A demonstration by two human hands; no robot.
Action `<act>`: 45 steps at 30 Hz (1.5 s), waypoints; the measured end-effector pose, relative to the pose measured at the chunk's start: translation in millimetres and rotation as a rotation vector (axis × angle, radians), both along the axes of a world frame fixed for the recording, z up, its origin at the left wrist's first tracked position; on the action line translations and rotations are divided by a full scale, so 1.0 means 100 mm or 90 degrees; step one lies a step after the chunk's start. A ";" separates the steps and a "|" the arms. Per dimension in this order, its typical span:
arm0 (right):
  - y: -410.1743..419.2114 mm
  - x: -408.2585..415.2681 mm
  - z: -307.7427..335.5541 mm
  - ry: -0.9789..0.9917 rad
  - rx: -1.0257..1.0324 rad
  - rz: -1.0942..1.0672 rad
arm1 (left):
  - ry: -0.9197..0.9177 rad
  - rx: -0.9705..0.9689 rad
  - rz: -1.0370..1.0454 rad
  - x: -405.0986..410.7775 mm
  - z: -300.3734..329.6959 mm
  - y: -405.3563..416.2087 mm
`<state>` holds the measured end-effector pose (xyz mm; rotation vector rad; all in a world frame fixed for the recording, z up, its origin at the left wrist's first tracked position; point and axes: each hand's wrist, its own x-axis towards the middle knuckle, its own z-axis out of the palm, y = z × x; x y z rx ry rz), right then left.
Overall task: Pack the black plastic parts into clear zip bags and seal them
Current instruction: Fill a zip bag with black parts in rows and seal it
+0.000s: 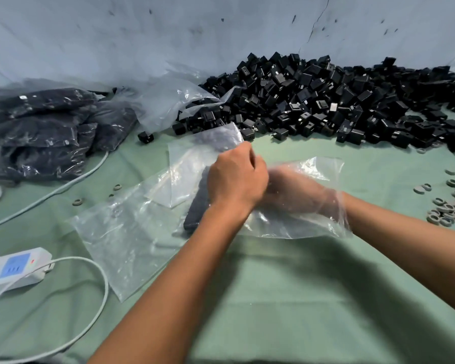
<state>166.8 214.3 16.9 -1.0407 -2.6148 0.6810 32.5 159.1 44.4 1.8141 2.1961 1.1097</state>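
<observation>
One hand [297,191] inside clear bag [313,222]

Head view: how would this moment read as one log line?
right hand inside clear bag | left hand gripping bag mouth | black parts piled behind

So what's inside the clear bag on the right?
The right hand is inside the clear bag, seen blurred through the plastic. Whether it holds any parts can't be seen.
</observation>
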 end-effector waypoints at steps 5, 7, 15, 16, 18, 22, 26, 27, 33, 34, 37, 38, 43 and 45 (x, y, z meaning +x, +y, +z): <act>0.14 -0.17 -0.19 0.062 -0.015 -0.066 | 0.052 -0.097 0.029 -0.61 -0.46 -0.01; 0.23 -0.27 -0.24 0.082 -0.034 -0.103 | 0.096 -0.096 0.004 -0.68 -0.54 -0.04; 0.32 -0.39 -0.33 0.227 -0.282 -0.046 | 0.101 -0.036 -0.014 -0.69 -0.60 -0.09; 0.33 -0.39 -0.33 0.246 -0.315 -0.045 | 0.090 -0.036 -0.013 -0.69 -0.60 -0.10; 0.34 -0.42 -0.33 0.251 -0.339 -0.042 | 0.054 -0.026 -0.009 -0.69 -0.58 -0.09; 0.42 -0.53 -0.30 0.182 -0.312 -0.060 | -0.013 0.013 0.026 -0.72 -0.56 -0.08; 0.41 -0.44 -0.33 0.210 -0.390 -0.082 | 0.129 -0.073 -0.020 -0.72 -0.54 -0.05; 0.40 -0.39 -0.34 0.223 -0.407 -0.085 | 0.163 -0.122 -0.051 -0.69 -0.55 -0.04; 0.52 0.35 -0.24 0.197 -0.599 0.003 | 0.241 -0.298 -0.114 -0.61 -0.65 0.04; 0.56 0.53 -0.19 0.190 -0.630 0.010 | 0.241 -0.294 -0.113 -0.61 -0.65 0.04; 0.63 1.00 -0.09 0.171 -0.698 -0.007 | 0.242 -0.281 -0.112 -0.62 -0.67 0.04; 0.64 1.11 -0.06 0.148 -0.698 -0.050 | 0.244 -0.279 -0.112 -0.61 -0.68 0.03; 0.94 1.23 0.03 0.020 -0.339 -0.452 | 0.255 -0.262 -0.107 -0.64 -0.73 0.04; 1.09 1.03 0.02 0.103 -0.143 -0.575 | 0.254 -0.257 -0.106 -0.64 -0.75 0.04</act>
